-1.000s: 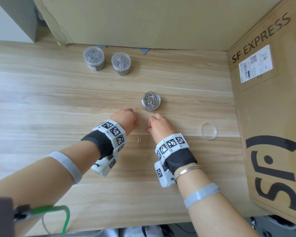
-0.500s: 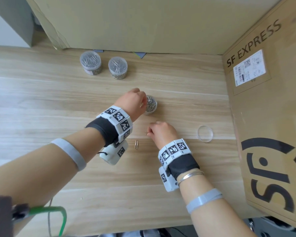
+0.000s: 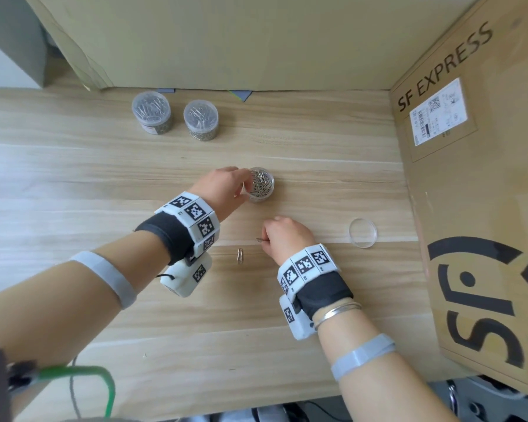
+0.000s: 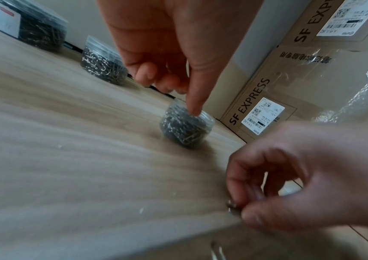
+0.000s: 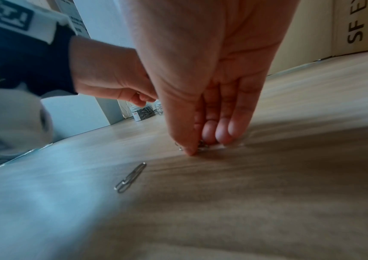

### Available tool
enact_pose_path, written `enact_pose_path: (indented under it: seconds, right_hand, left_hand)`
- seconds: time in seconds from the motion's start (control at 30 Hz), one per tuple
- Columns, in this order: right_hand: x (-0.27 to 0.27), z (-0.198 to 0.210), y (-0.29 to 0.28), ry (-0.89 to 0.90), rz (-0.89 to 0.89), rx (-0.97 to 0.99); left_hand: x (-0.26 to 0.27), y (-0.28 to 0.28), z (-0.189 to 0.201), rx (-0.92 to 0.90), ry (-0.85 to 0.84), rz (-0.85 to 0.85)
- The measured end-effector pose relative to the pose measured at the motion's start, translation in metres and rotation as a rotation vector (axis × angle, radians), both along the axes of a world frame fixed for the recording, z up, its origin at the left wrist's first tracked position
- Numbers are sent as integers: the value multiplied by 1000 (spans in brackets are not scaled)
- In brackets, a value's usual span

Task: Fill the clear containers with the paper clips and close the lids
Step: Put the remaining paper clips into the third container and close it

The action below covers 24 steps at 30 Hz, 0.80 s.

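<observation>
Desk [image 3: 73,184]: wood, boxes behind.
Left hand [image 3: 223,190]: forefinger out over open container [image 3: 261,185], empty.
Right hand [image 3: 287,236]: pinching clip [image 3: 260,239].
Loose clip [image 3: 240,256]: long axis fore-aft, just left of right hand, nearer it.

The left hand [image 3: 226,190] has left its position beside the right hand [image 3: 287,236] and moved toward 12 o'clock, now over the rim of the open container [image 3: 261,185]. The right hand has closed its fingers [image 5: 209,132] on a paper clip [image 3: 260,239].
</observation>
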State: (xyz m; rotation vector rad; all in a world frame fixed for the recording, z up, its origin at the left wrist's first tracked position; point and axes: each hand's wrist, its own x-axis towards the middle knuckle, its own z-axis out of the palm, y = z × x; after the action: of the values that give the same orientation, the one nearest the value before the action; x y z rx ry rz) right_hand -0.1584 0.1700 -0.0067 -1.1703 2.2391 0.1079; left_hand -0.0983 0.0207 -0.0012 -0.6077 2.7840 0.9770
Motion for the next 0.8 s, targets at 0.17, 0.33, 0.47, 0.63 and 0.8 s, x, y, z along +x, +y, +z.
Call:
enact_pose_path:
  seconds: [0.17, 0.33, 0.47, 0.63, 0.8]
  right_hand:
    - [-1, -1, -4, -24, -18, 68]
    - [-1, 0, -5, -40, -41, 88]
    - [-1, 0, -6, -74, -90, 63]
    - [4, -2, -5, -63, -142, 15]
    - [6, -8, -3, -24, -139, -2]
  left_hand:
    - [19, 11, -10, 55, -138, -272]
    - [28, 19, -15, 91, -270, -395]
    - [31, 20, -15, 79, -343, -479]
    - [32, 24, -16, 46, -321, -515]
    - [33, 27, -17, 42, -301, -510]
